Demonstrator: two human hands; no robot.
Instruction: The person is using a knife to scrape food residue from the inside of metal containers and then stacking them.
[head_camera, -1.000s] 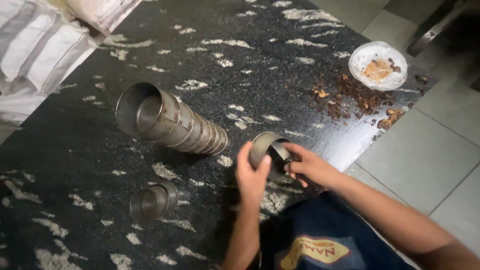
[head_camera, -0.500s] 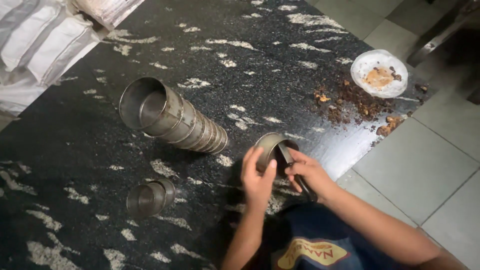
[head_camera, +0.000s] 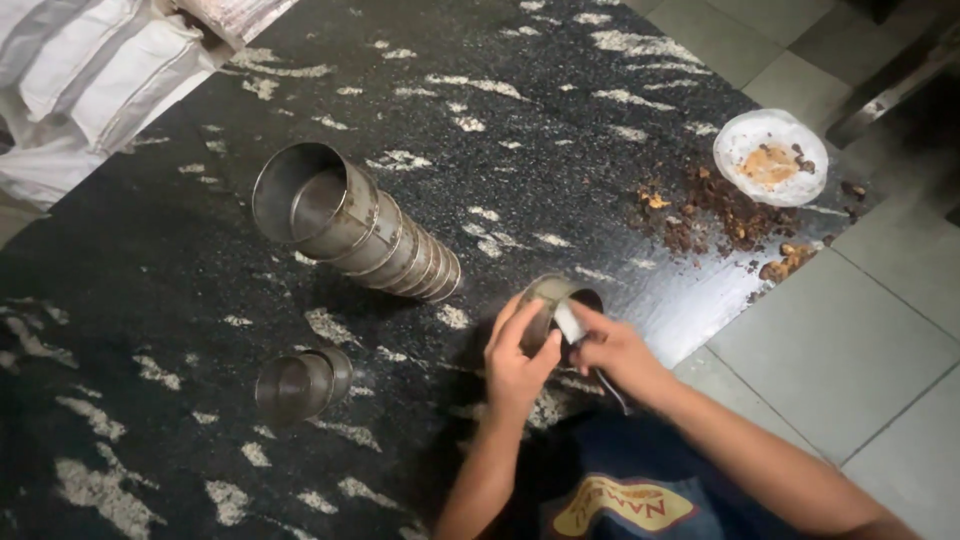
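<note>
My left hand (head_camera: 515, 360) grips a small round metal tin (head_camera: 548, 298) tilted on its side over the black speckled stone slab (head_camera: 560, 150). My right hand (head_camera: 618, 352) presses a small pale scraper (head_camera: 570, 322) into the tin's mouth. A thin dark piece hangs below that hand. A nested row of several metal tins (head_camera: 350, 225) lies on its side to the upper left. Two more small tins (head_camera: 300, 383) lie together further left of my hands.
Brown crumbs (head_camera: 725, 215) are scattered at the slab's right edge beside a white round lid (head_camera: 770, 157) with residue. White sacks (head_camera: 95, 70) lie at the top left. Grey floor tiles (head_camera: 850, 340) lie to the right, and my lap in dark clothing (head_camera: 620, 490) is below.
My hands and the tin have shifted slightly. The right hand has moved its scraper deeper into the tin's mouth. Everything else lies as before.
</note>
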